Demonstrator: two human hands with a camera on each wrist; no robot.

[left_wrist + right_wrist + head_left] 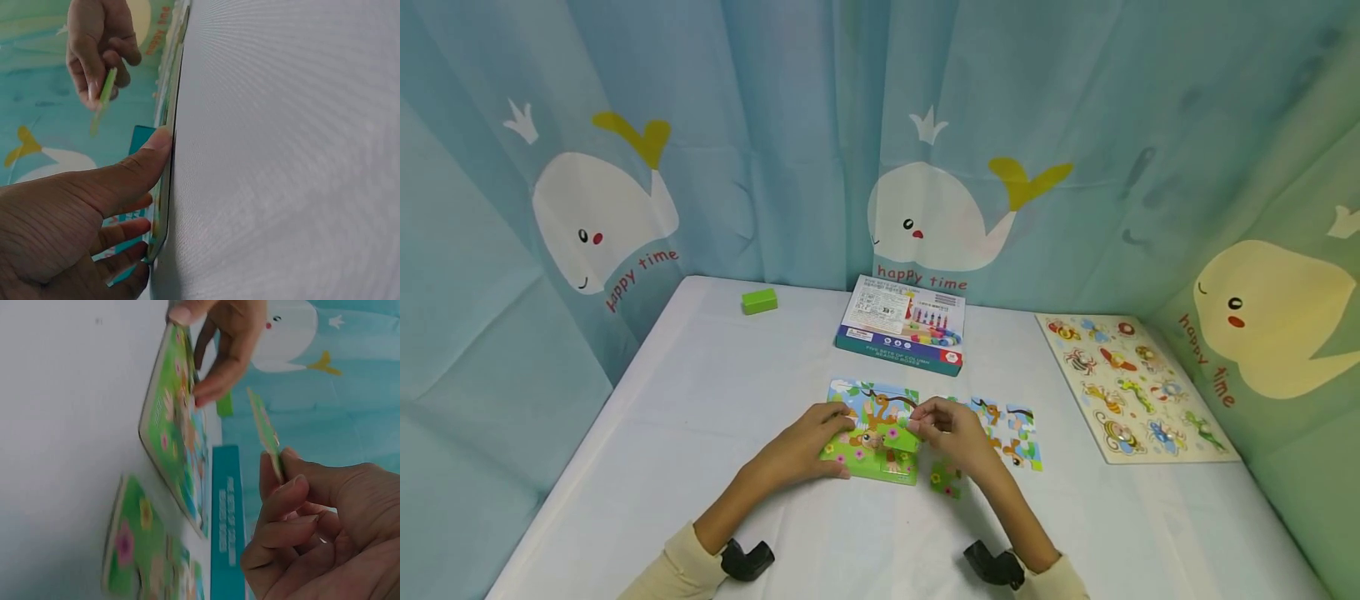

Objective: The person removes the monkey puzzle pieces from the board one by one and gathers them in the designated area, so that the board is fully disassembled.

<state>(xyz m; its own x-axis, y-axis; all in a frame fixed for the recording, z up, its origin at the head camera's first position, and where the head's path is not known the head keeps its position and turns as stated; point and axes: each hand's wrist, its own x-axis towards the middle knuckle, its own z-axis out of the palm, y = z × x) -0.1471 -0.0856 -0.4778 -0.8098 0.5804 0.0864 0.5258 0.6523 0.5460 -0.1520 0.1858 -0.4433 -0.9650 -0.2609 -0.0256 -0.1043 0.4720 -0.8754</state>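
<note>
A picture puzzle board [865, 468] with a monkey, branches and green grass lies on the table. My left hand [801, 446] holds it at its left side; in the left wrist view the thumb [134, 172] presses the board's near edge and the other fingers reach over it. Above the board's right part, my right hand [951, 429] pinches a green puzzle piece [898, 437] with a pink flower. The right wrist view shows this piece [265, 425] tilted up between thumb and fingers, apart from the board.
Loose puzzle pieces [1021, 421] lie right of the board, with a green flowered one [945, 479] nearer. Behind stand a boxed bead set [901, 325] and a green block [760, 301]. An insect peg board [1138, 392] lies at the right, and whale-print curtains [805, 150] surround the table.
</note>
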